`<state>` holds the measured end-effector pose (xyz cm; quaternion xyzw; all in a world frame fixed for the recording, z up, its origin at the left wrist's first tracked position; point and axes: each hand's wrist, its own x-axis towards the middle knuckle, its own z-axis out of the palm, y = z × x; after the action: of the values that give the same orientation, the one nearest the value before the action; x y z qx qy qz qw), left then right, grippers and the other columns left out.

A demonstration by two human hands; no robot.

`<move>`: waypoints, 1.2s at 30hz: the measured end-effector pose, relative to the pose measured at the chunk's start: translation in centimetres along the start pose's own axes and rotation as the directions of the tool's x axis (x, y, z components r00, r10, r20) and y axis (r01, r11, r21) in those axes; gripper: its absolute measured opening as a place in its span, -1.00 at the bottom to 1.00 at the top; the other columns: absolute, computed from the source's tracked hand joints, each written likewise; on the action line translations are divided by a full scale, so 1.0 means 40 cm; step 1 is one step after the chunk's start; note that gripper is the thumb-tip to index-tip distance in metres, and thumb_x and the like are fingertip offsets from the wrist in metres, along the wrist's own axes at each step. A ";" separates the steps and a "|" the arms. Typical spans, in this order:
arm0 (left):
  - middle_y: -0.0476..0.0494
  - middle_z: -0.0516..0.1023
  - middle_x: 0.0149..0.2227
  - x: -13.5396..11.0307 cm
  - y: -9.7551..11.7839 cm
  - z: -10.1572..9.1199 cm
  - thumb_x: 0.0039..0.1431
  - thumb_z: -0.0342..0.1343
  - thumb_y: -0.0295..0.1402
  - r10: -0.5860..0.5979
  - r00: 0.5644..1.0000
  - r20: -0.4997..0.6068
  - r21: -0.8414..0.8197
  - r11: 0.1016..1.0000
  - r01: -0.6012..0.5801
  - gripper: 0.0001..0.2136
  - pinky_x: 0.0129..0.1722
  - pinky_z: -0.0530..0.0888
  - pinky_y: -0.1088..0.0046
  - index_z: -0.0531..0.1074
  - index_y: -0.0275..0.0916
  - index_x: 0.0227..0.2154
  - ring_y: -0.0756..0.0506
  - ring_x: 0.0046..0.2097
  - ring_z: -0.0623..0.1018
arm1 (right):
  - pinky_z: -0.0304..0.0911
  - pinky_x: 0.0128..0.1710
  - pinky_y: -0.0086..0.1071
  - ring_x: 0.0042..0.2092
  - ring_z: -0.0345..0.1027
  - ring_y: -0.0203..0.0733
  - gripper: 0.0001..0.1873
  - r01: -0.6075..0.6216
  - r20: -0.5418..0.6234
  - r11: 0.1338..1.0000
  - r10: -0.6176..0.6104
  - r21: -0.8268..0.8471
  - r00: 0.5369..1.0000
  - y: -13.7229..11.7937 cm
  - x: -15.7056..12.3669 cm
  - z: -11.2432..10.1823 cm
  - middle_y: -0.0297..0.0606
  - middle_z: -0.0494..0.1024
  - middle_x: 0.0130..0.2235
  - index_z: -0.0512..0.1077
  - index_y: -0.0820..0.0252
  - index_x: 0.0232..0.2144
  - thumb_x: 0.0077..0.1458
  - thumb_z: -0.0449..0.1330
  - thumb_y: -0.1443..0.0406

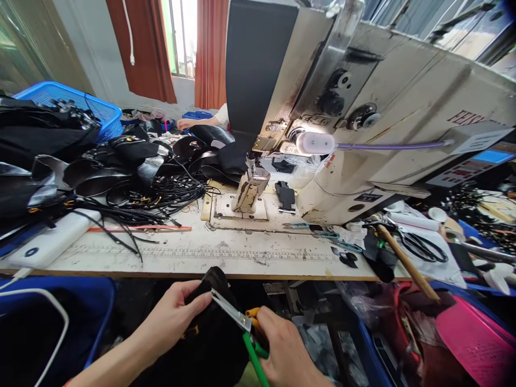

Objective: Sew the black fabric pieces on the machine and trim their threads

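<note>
My left hand (177, 309) pinches the upper edge of a black piece of material (215, 344) in front of the table's front edge. Held in my right hand (280, 344) is a pair of scissors (234, 312) with metal blades and orange and green handles. Their blades point up and left, and the tips reach the black material beside my left thumb. Whether the blades are cutting it I cannot tell. Much of the black material hangs below, in shadow over my lap.
A post-bed sewing machine (387, 118) with a lit lamp (316, 143) towers over the table (169, 258). Black pieces (113, 172) are heaped at left near a blue basket (108, 123). A hammer (407, 263) and black-handled scissors (425, 247) lie at right. Another person's arm (217, 118) shows behind.
</note>
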<state>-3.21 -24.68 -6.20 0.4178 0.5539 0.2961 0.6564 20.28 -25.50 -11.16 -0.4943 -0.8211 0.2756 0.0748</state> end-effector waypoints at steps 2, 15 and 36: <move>-0.01 0.42 -0.52 0.001 -0.003 0.000 -0.07 0.15 0.15 -0.011 1.000 -0.010 -0.010 1.000 0.011 -0.48 -0.52 0.30 0.54 0.46 -0.29 -0.37 -0.01 -0.49 0.37 | 0.01 -0.44 -0.38 -0.37 0.31 -0.17 -0.86 0.005 0.009 1.000 -0.005 -0.013 1.000 -0.002 0.001 0.001 -0.24 0.39 -0.35 0.14 0.12 -0.46 -0.15 0.06 0.36; 0.04 0.35 -0.61 -0.007 0.005 0.010 -0.08 0.15 0.13 -0.014 0.999 -0.051 0.005 1.000 0.014 -0.52 -0.61 0.24 0.56 0.45 -0.28 -0.44 0.03 -0.57 0.31 | 0.01 -0.45 -0.35 -0.36 0.35 -0.08 -0.83 0.003 0.020 0.992 0.000 -0.126 1.000 0.009 0.000 0.014 -0.20 0.40 -0.35 0.19 0.13 -0.44 -0.19 0.05 0.41; -0.06 0.43 -0.59 0.092 0.061 -0.143 -0.25 0.30 0.08 0.142 0.892 0.429 -0.003 0.988 -0.155 -0.52 -0.54 0.23 0.52 0.51 -0.33 -0.54 0.02 -0.54 0.35 | 0.24 -0.21 -0.32 -0.24 0.29 -0.21 -0.70 0.184 -0.022 0.501 -0.311 0.846 0.950 -0.055 0.128 -0.163 -0.24 0.43 -0.20 0.25 0.13 -0.33 -0.03 0.26 0.16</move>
<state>-7.83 -19.13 -6.03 0.5241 0.3674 0.2376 0.7307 18.60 -19.46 -5.29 -0.2552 -0.6531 0.6530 0.2860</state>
